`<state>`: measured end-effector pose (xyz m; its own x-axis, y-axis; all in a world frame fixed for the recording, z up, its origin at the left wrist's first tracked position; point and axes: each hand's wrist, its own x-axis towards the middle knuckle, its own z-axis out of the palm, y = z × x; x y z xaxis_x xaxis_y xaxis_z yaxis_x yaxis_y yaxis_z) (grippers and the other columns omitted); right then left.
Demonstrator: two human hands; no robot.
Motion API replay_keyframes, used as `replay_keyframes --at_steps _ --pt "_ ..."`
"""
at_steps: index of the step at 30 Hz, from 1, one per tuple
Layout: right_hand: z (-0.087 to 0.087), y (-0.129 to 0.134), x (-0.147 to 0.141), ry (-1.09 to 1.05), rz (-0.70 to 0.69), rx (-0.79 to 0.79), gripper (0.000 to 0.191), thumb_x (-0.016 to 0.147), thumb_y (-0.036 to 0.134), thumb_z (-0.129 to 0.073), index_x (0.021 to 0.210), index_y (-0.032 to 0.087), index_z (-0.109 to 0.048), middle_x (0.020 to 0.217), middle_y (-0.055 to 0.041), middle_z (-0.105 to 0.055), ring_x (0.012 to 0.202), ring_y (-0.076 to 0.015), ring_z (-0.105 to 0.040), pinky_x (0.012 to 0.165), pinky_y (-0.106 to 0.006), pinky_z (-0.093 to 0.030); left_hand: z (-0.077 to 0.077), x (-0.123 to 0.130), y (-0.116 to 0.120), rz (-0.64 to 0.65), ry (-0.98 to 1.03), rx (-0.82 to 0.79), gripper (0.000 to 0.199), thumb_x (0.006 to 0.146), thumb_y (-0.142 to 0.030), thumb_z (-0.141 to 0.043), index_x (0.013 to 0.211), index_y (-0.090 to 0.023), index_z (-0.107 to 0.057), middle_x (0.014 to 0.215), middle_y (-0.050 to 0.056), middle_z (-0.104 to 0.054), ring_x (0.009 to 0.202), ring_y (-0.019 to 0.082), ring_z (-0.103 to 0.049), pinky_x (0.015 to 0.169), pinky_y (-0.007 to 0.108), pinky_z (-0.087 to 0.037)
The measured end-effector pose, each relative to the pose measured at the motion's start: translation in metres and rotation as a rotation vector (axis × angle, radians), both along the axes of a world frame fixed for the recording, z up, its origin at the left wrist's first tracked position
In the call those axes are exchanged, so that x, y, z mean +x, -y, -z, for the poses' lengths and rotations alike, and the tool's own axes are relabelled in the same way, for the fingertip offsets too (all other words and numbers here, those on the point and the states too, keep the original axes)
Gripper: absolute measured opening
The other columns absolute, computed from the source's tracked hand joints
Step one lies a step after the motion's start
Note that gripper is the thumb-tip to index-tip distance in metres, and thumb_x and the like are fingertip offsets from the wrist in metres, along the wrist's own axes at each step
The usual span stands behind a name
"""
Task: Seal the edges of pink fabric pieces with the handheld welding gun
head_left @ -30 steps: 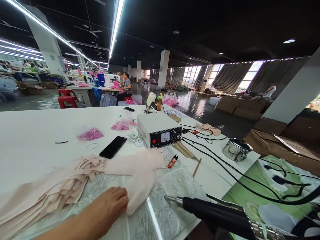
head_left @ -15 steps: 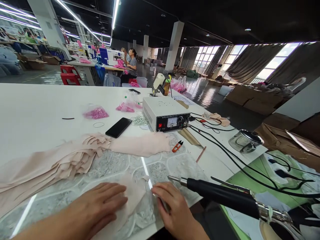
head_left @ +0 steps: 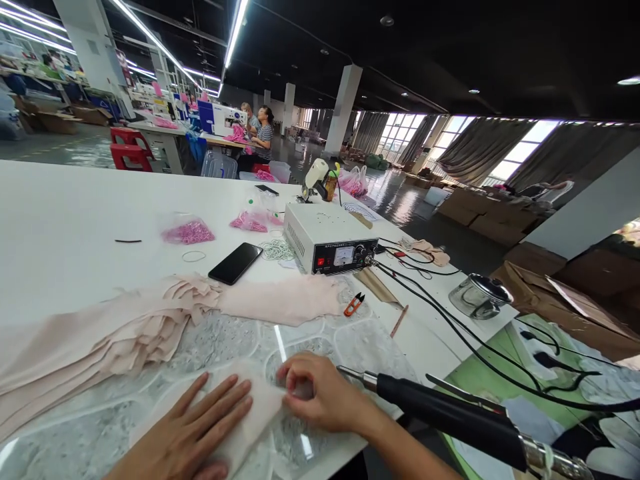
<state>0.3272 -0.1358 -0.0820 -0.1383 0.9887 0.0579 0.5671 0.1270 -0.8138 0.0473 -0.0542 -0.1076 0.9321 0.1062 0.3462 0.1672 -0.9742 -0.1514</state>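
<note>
A thin, pale pink piece of fabric lies on the marbled grey mat in front of me. My left hand rests flat on it with the fingers spread. At the fabric's right edge my right hand has thumb and fingertips pinched together on the cloth; the fingertips partly hide the edge. Just right of that hand is the metal tip of a black pen-shaped tool, its cable running off to the right. Beyond my hands lie another pale pink strip and a fanned pile of such pieces.
A white control box with a dial stands at the back, cables leading right. Near it lie a black phone, orange thread snips, bags of pink bits and a lidded glass pot. People sit at sewing machines beyond.
My left hand has flattened and spread on the fabric. My right hand has moved left and up, and its fingertips now pinch the fabric's edge. The view has shifted slightly.
</note>
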Motion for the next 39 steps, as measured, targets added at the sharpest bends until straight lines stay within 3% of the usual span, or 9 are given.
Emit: replay_keyframes --at_steps 3,5,12,19,22,25,29,34,39 --pt "-0.005 -0.003 0.002 -0.047 0.017 -0.151 0.011 0.081 0.013 -0.068 0.076 0.021 -0.063 0.060 0.0065 -0.068 0.052 -0.0118 -0.064 0.051 -0.020 -0.051 -0.003 0.001 0.002 0.012 -0.003 -0.060 0.069 0.106 -0.044 -0.056 0.164 -0.022 -0.028 0.156 0.003 -0.052 0.140 0.019 -0.056 0.118 0.029 -0.038" --pt "-0.006 -0.002 0.005 -0.044 0.062 -0.212 0.010 0.082 0.013 -0.065 0.077 0.021 -0.063 0.052 0.0094 -0.060 0.042 -0.0099 -0.057 0.043 -0.018 -0.044 -0.002 0.000 0.002 0.029 -0.001 -0.042 0.067 0.106 -0.043 -0.056 0.164 -0.021 -0.030 0.156 0.003 -0.052 0.141 0.019 -0.055 0.122 0.029 -0.033" --pt "-0.001 0.024 0.018 0.173 0.329 -0.094 0.011 0.084 0.013 -0.060 0.083 0.021 -0.067 0.052 0.0065 -0.055 0.050 -0.0141 -0.056 0.053 -0.024 -0.043 0.007 -0.005 -0.006 0.060 0.043 -0.080 0.062 0.106 -0.045 -0.057 0.161 -0.028 -0.037 0.153 0.002 -0.056 0.136 0.019 -0.059 0.129 0.035 -0.022" --pt "0.007 0.061 0.013 0.289 0.379 0.224 0.027 0.090 0.012 -0.052 0.111 0.018 -0.068 0.099 -0.0128 -0.075 0.069 -0.0205 -0.072 0.068 -0.033 -0.060 0.014 0.004 -0.003 0.050 0.099 -0.165 0.054 0.112 -0.040 -0.044 0.164 -0.033 -0.030 0.146 -0.001 -0.063 0.136 0.019 -0.060 0.130 0.046 0.003" --pt "0.013 0.070 0.014 0.281 0.418 0.397 0.022 0.092 0.012 -0.053 0.103 0.019 -0.070 0.094 -0.0112 -0.076 0.066 -0.0175 -0.073 0.062 -0.026 -0.061 -0.005 0.028 -0.006 0.233 -0.009 -0.133 0.058 0.108 -0.031 -0.054 0.162 -0.027 -0.035 0.148 0.000 -0.062 0.140 0.018 -0.055 0.131 0.040 -0.009" --pt "0.020 0.081 0.020 0.245 0.489 0.459 0.018 0.092 0.013 -0.057 0.096 0.020 -0.072 0.088 -0.0086 -0.078 0.076 -0.0186 -0.077 0.066 -0.022 -0.061 -0.024 0.057 -0.010 0.313 -0.059 -0.184 0.060 0.105 -0.026 -0.057 0.161 -0.025 -0.037 0.149 0.000 -0.060 0.137 0.019 -0.059 0.122 0.034 -0.038" --pt "0.028 0.102 0.033 0.124 0.641 0.393 0.013 0.093 0.022 -0.063 0.088 0.022 -0.075 0.081 -0.0049 -0.079 0.069 -0.0179 -0.078 0.061 -0.019 -0.061 -0.025 0.077 -0.015 0.372 -0.068 -0.156 0.055 0.107 -0.024 -0.052 0.160 -0.021 -0.040 0.147 0.001 -0.061 0.135 0.020 -0.060 0.116 0.031 -0.046" --pt "0.033 0.119 0.039 0.015 0.779 0.302 0.015 0.094 0.028 -0.066 0.085 0.023 -0.076 0.066 -0.0010 -0.076 0.054 -0.0167 -0.073 0.052 -0.020 -0.059 -0.002 0.074 -0.021 0.394 -0.052 -0.089 0.055 0.107 -0.025 -0.052 0.160 -0.018 -0.040 0.150 0.002 -0.059 0.144 0.020 -0.050 0.125 0.035 -0.030" --pt "0.030 0.106 0.022 0.166 0.660 0.505 0.019 0.091 0.012 -0.063 0.100 0.024 -0.075 0.092 -0.0077 -0.079 0.075 -0.0192 -0.077 0.064 -0.023 -0.062 0.011 0.073 -0.026 0.458 -0.020 -0.103 0.050 0.103 -0.022 -0.056 0.153 -0.020 -0.051 0.147 0.000 -0.062 0.149 0.018 -0.043 0.130 0.041 -0.007"
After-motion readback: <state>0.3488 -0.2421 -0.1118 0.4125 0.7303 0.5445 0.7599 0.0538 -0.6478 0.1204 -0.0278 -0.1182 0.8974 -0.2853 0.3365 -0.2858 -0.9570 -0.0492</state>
